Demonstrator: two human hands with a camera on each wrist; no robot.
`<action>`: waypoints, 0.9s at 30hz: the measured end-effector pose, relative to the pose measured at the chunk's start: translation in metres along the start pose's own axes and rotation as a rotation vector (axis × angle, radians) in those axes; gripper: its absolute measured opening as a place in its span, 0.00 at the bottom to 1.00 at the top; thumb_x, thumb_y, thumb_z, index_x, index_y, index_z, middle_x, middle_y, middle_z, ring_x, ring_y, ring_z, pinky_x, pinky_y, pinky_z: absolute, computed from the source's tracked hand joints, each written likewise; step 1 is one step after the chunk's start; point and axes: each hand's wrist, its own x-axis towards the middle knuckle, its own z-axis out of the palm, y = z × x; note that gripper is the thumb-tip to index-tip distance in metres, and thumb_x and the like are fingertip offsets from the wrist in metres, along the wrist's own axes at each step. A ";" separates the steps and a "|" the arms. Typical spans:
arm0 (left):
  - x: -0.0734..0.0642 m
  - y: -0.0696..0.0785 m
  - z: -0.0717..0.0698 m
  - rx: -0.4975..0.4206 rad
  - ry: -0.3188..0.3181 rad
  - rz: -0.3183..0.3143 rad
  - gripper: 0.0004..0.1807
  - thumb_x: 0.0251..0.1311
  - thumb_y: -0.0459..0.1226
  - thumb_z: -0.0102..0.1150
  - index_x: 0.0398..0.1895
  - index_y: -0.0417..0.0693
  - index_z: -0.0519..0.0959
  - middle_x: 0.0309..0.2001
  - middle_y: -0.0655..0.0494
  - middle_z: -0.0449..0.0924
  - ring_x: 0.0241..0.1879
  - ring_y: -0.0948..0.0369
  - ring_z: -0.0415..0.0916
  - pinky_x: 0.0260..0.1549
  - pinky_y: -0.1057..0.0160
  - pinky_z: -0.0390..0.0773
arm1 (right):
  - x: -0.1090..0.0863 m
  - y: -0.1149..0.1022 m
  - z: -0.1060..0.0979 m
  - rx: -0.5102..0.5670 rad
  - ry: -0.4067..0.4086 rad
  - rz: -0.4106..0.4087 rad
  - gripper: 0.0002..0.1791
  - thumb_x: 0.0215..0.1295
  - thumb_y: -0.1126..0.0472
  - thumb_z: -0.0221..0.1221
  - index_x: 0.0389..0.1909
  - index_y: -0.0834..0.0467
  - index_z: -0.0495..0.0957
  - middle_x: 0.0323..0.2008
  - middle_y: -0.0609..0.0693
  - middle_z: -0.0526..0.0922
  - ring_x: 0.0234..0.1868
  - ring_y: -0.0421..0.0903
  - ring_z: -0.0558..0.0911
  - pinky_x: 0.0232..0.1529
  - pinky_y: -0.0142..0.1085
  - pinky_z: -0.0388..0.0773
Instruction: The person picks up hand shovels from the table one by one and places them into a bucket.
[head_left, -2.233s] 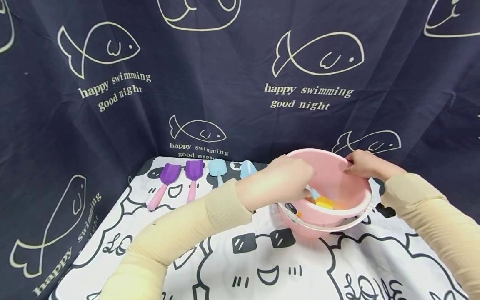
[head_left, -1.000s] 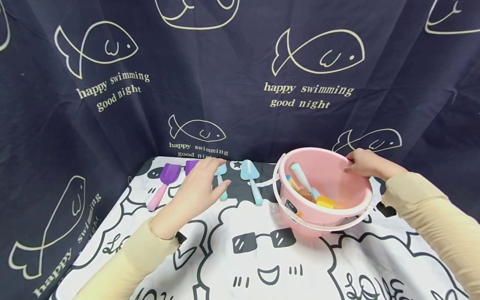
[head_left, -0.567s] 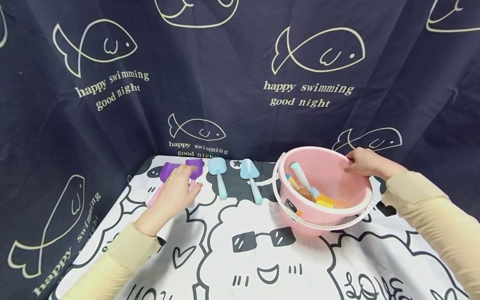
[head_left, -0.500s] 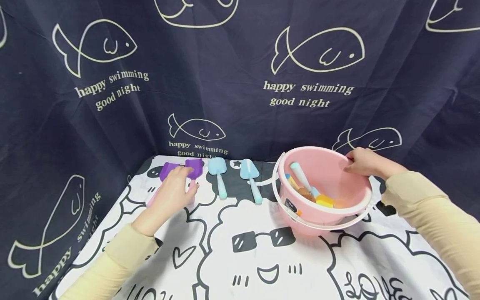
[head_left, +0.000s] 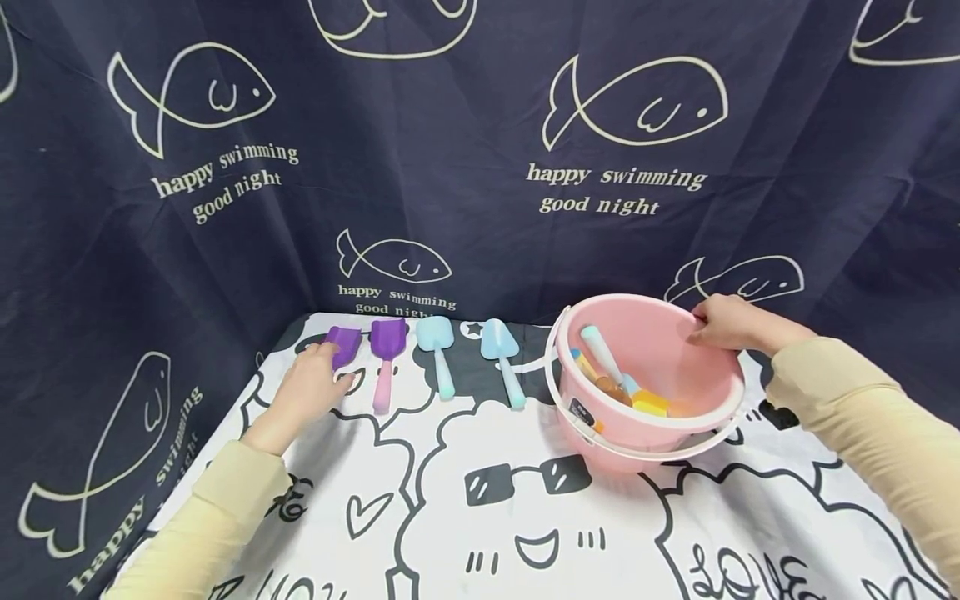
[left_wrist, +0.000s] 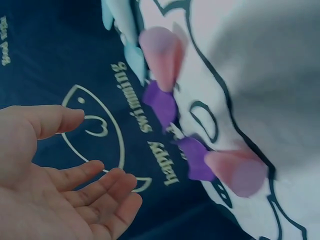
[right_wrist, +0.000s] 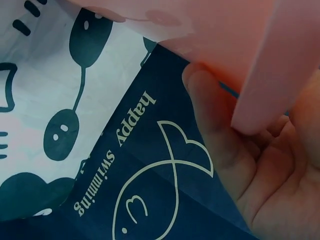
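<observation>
My left hand is over the leftmost purple shovel and hides its pink handle in the head view. In the left wrist view, the fingers of that hand are loosely bent with nothing between them, apart from the pink handle. A second purple shovel with a pink handle lies just to the right. My right hand grips the rim of a tilted pink bucket, thumb and fingers on either side of the wall in the right wrist view.
Two light blue shovels, one square-bladed and one pointed, lie between the purple ones and the bucket. Inside the bucket are a pale blue handle, a yellow piece and brown pieces. A dark fish-print curtain hangs behind the printed tablecloth.
My left hand has come out of the bucket and moved left past the blue shovels and the second purple one to the leftmost shovel. The right hand stays on the bucket rim.
</observation>
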 end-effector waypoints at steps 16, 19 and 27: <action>0.021 -0.039 0.014 0.069 -0.245 -0.130 0.34 0.59 0.44 0.54 0.51 0.15 0.65 0.50 0.21 0.69 0.53 0.32 0.68 0.54 0.42 0.67 | -0.016 -0.001 -0.010 0.289 -0.165 0.224 0.19 0.58 0.55 0.60 0.23 0.69 0.76 0.15 0.52 0.78 0.13 0.45 0.81 0.19 0.39 0.79; 0.025 -0.043 0.016 0.068 -0.316 -0.179 0.31 0.59 0.45 0.53 0.45 0.17 0.70 0.43 0.24 0.73 0.46 0.36 0.73 0.52 0.44 0.70 | -0.017 -0.003 -0.011 0.352 -0.192 0.255 0.17 0.58 0.57 0.60 0.25 0.71 0.76 0.17 0.53 0.78 0.15 0.46 0.81 0.21 0.40 0.80; 0.032 -0.052 0.022 0.020 -0.461 -0.291 0.17 0.55 0.43 0.52 0.16 0.40 0.71 0.19 0.48 0.72 0.24 0.54 0.75 0.32 0.58 0.75 | -0.015 -0.007 -0.011 0.367 -0.208 0.271 0.12 0.56 0.61 0.57 0.23 0.69 0.75 0.15 0.52 0.78 0.14 0.45 0.81 0.21 0.41 0.80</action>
